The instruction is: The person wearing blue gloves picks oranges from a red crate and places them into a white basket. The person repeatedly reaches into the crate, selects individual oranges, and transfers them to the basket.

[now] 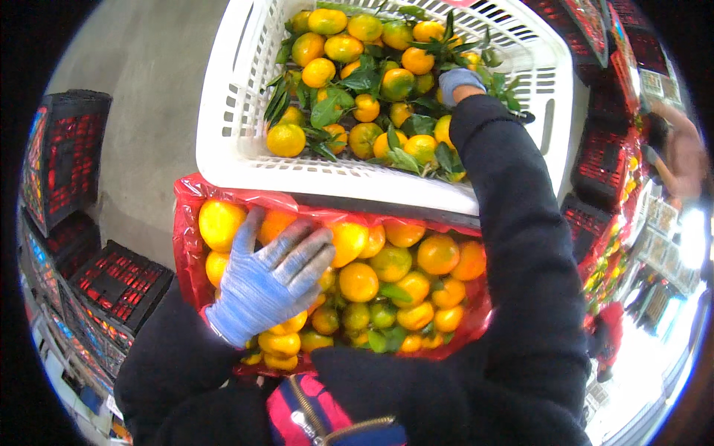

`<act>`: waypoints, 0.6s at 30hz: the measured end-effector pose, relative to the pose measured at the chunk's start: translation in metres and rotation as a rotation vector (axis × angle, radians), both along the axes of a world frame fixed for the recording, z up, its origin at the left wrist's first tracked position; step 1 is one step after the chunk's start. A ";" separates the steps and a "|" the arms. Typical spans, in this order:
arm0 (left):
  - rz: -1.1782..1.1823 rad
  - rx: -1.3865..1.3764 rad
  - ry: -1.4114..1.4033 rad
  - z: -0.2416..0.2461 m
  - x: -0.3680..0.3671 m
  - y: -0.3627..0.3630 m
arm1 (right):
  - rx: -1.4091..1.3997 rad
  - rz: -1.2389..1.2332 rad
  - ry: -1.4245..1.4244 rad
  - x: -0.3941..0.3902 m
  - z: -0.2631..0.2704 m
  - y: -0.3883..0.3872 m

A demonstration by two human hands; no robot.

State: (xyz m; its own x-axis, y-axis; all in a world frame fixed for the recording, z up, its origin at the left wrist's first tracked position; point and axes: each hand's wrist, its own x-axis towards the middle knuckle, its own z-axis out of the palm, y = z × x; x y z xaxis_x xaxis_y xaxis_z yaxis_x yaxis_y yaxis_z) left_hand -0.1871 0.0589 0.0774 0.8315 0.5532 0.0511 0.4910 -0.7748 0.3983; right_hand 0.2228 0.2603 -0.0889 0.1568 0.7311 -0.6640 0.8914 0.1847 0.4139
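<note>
A blue-and-white knit glove covers my left hand (279,273), which lies palm down with spread fingers on the mandarins (358,282) in a crate lined with red plastic film (189,223). Beyond that crate stands a white plastic basket (334,177) with slotted walls. Inside it are several mandarins (399,83) with green leaves and stems. My right hand (460,83), also gloved, reaches into the right part of the basket among the fruit and leaves. Its fingers are mostly hidden, so I cannot see whether they hold anything.
Black plastic crates (120,284) with red lining stand on the left, beside the grey floor (150,111). More black crates (599,161) line the right side. Past them, a person (678,150) is near a row of red-lined fruit. A pink-and-navy zippered bag (329,412) hangs at my front.
</note>
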 end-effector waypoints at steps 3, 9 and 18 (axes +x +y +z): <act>0.000 -0.010 0.009 0.000 0.001 -0.001 | -0.039 -0.008 -0.001 0.005 -0.006 0.010; 0.030 -0.004 -0.023 0.004 0.005 0.002 | 0.236 -0.485 0.790 0.002 0.092 -0.025; 0.034 -0.001 0.120 0.013 0.015 0.012 | -0.249 0.203 0.568 -0.065 0.103 -0.080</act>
